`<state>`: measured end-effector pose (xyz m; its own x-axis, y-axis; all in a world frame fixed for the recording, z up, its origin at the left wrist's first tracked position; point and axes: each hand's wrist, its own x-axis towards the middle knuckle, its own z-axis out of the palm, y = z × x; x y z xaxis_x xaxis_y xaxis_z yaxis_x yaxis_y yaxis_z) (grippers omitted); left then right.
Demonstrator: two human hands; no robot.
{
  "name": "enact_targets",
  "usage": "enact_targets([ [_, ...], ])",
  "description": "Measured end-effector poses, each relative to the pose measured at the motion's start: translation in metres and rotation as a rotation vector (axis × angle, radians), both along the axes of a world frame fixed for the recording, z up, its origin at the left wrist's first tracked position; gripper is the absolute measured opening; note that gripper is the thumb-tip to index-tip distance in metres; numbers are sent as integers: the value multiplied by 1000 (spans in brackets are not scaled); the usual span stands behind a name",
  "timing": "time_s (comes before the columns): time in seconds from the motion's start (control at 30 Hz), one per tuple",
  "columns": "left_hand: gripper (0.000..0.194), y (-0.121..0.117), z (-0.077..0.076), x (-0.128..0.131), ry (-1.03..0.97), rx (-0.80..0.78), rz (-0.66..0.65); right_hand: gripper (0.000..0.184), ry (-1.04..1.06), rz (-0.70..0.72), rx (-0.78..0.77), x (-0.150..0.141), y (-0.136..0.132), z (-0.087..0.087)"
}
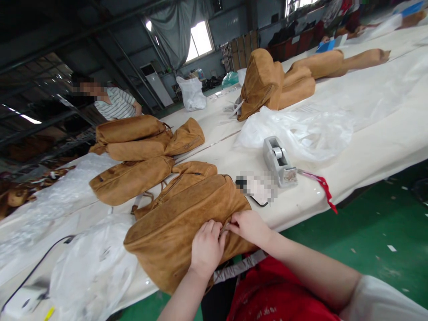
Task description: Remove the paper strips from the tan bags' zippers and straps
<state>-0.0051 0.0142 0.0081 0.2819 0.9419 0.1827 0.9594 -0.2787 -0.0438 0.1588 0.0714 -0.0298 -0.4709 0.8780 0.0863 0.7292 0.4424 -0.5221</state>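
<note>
We see a plump tan-brown suede-look bag (174,227), a long cream bench (220,118), a grey plastic tape dispenser (283,173), plain green floor (368,223), and a white-and-grey striped shirt (115,103).

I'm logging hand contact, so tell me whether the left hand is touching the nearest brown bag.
Touching: the head view shows the left hand lying on the nearest brown bag, fingers resting against its surface.

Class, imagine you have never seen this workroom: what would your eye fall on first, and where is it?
First, the bulky tan bag at the near edge of the pale table, left of centre. Next, the vivid red clothing at the bottom, set against the green floor on the right.
</note>
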Motion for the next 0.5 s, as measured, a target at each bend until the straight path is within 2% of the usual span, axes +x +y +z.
enact_targets([
  [0.27,12,7,-17,12,100,88,127,19,114,41,-26,7,-9,-1],
  [0.5,20,20,-31,25,72,431,215,20,132,35,-13,1,-10,-2],
])
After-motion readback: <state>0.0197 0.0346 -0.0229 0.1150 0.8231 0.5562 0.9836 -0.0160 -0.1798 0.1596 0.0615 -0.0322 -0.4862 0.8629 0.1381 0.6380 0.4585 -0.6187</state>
